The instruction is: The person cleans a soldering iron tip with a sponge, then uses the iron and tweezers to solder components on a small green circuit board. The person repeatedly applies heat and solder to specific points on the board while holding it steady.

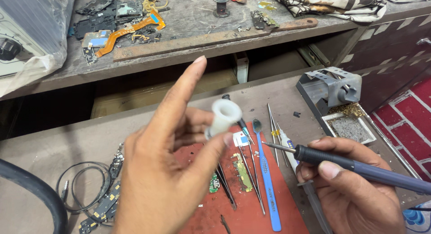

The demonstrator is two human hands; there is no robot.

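My left hand (pixel 168 171) is raised over the bench and pinches a small white plastic spool (pixel 223 118) between thumb and fingers, with the index finger pointing up. My right hand (pixel 354 189) grips a soldering iron (pixel 350 164) with a dark blue handle, its metal tip pointing left toward the spool without touching it. Below them lies a red work mat (pixel 251 207) with a small green circuit board (pixel 242 171), several tweezers and a blue-handled tool (pixel 267 175).
A grey soldering iron stand (pixel 334 88) with a sponge tray (pixel 348 126) sits at right. Black cables and small boards (pixel 96 198) lie at left. The upper shelf (pixel 188 18) carries phone parts, an orange flex cable (pixel 130 32), a black spool and a patterned cloth.
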